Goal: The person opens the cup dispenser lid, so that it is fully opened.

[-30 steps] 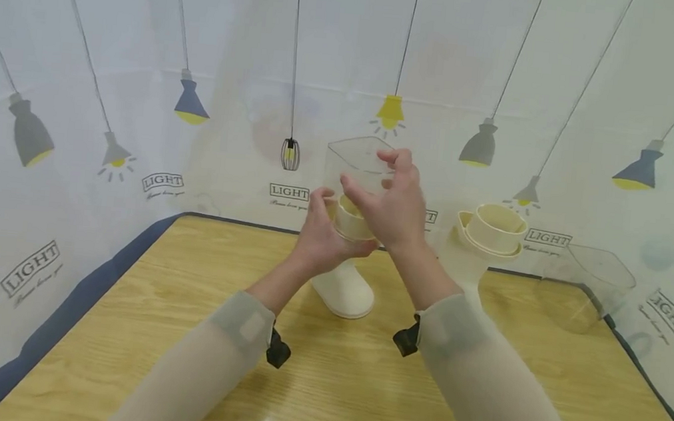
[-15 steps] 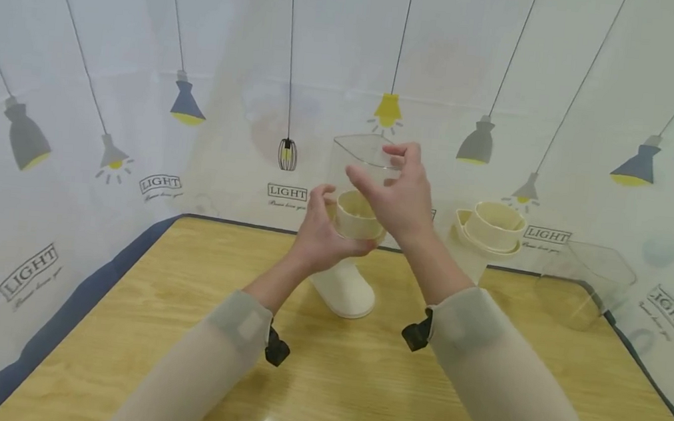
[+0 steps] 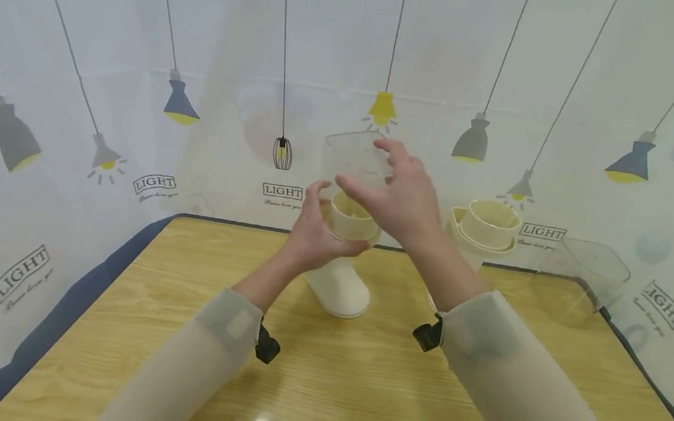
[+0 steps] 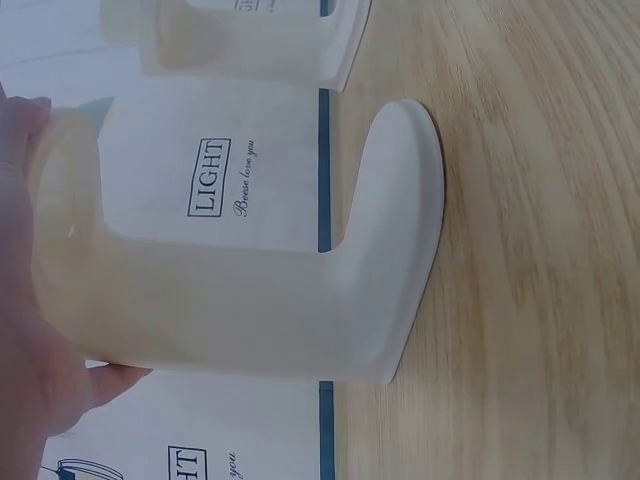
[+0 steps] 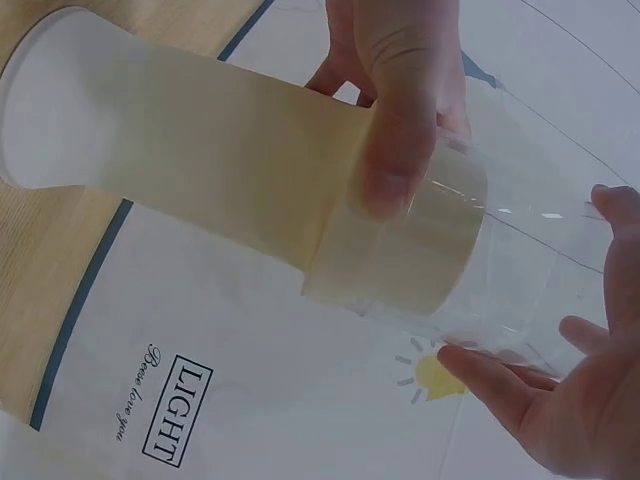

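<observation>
A cream boot-shaped plastic stand (image 3: 342, 292) rises from the wooden table, its wide foot flat on the surface. Around the round collar (image 3: 352, 226) at its top, my left hand (image 3: 311, 235) curls its fingers and thumb. A clear, open-topped plastic container (image 3: 348, 154) sits upright over that collar. My right hand (image 3: 407, 196) holds the container's side between thumb and spread fingers. In the right wrist view, the clear container (image 5: 540, 255) surrounds the collar's inner ring (image 5: 440, 235), and my left thumb (image 5: 395, 165) lies across the collar's lower edge.
A second cream stand (image 3: 486, 227) with a ringed top stands to the right, partly behind my right forearm. Farther right, another clear container (image 3: 580, 282) is near the table's back edge. A white curtain (image 3: 229, 134) printed with lamps hangs behind the table.
The clear container's rim has turned slightly under my right hand, and my right wrist has swung a little to the right. My left hand keeps its grip on the collar.
</observation>
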`<action>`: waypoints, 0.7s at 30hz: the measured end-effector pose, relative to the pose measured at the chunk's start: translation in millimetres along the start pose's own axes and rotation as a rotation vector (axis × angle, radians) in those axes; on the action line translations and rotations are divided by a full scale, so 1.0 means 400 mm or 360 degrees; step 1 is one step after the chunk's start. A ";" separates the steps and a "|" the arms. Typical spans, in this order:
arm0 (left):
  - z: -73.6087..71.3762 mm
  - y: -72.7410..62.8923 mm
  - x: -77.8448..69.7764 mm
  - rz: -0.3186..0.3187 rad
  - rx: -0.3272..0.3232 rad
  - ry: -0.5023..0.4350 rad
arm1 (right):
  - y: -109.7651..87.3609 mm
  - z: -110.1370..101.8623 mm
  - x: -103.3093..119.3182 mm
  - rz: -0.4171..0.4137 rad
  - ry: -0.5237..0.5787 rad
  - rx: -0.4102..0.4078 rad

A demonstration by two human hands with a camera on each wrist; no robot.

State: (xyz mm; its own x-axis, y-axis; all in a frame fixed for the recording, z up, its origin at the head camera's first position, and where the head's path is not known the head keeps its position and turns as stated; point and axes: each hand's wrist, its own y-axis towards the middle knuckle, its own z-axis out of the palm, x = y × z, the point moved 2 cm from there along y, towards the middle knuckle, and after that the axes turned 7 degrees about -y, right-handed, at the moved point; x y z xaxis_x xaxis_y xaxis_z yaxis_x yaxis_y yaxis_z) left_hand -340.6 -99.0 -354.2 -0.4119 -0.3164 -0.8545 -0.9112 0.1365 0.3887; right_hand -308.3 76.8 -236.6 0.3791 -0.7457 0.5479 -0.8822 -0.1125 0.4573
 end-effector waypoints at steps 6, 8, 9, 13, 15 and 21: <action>0.001 0.002 -0.005 0.0043 0.0053 0.0013 | -0.011 -0.010 -0.009 -0.0017 0.0057 -0.0096; 0.002 0.002 -0.005 0.0053 0.0077 0.0015 | -0.012 -0.018 -0.015 -0.0029 0.0074 -0.0146; 0.002 0.002 -0.004 0.0051 0.0087 0.0012 | -0.013 -0.023 -0.017 -0.0042 0.0084 -0.0170; 0.003 -0.001 -0.003 0.0017 0.0092 -0.0016 | -0.019 -0.054 -0.020 -0.0084 0.0138 -0.0231; 0.002 -0.003 -0.004 0.0008 0.0090 -0.0034 | -0.023 -0.072 -0.022 -0.0080 0.0167 -0.0236; 0.003 -0.012 -0.008 -0.0047 0.0059 -0.0082 | -0.047 -0.127 -0.032 -0.0030 0.0197 -0.0248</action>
State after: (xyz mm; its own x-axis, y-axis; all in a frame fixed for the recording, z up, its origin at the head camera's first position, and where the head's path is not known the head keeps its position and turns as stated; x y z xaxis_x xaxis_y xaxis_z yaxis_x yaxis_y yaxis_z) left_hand -334.8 -97.5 -353.8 -0.3839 -0.2722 -0.8823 -0.9221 0.1632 0.3509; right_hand -282.3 121.6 -216.7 0.4352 -0.6568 0.6158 -0.8243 -0.0155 0.5660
